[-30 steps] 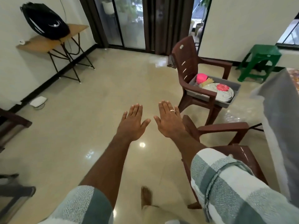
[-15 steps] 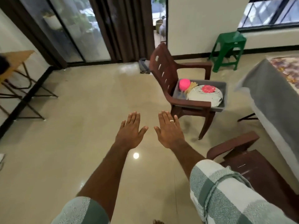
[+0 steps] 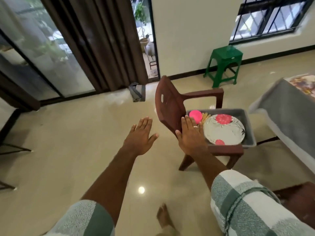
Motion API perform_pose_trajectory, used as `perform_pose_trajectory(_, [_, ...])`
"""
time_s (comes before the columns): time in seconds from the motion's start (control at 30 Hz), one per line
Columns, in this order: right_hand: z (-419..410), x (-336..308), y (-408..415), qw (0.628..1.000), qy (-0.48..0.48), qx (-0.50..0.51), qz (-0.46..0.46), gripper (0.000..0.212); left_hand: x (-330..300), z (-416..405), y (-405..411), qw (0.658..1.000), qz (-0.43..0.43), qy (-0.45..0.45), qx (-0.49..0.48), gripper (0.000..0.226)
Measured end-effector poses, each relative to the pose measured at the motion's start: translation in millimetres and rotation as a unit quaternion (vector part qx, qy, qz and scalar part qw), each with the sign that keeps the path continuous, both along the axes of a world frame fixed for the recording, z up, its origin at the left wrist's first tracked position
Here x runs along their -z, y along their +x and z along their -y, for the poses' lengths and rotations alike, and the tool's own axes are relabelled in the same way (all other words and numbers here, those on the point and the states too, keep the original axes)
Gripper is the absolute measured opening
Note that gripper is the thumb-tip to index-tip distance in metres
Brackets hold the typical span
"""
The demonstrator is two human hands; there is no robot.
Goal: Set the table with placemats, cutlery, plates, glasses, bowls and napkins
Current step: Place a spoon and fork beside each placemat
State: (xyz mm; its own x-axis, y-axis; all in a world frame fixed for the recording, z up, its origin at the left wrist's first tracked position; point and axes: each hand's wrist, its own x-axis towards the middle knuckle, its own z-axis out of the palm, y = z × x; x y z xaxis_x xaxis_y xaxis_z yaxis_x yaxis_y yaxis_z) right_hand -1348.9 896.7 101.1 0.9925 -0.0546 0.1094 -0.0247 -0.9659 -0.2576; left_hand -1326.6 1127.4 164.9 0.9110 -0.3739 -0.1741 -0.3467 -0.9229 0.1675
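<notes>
Both hands flat, fingers straight, empty; tub (image 3: 248, 123) of plates (image 3: 225, 132) at 2 o'clock off right hand (image 3: 191, 137), nearer than left hand (image 3: 140, 136).

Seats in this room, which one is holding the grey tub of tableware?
The brown plastic armchair beside the right hand; the green stool carries nothing.

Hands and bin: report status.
Left hand and right hand open, holding nothing. Plate in grey bin on brown chair. Chair back stands between hands and bin.
</notes>
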Motion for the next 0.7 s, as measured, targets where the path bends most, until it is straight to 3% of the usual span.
perform_pose_trajectory(0.37, [0.8,6.3,233.4,0.99,0.012,0.141,-0.022,0.065,-2.1,48.6,293.4,0.985,-0.01,0.0,0.172,0.074])
perform_pose_trajectory(0.7, [29.0,58.5,406.3,0.938,0.068,0.323,-0.101,0.064,32.9,106.3,534.3,0.929,-0.046,0.054,0.363,0.075])
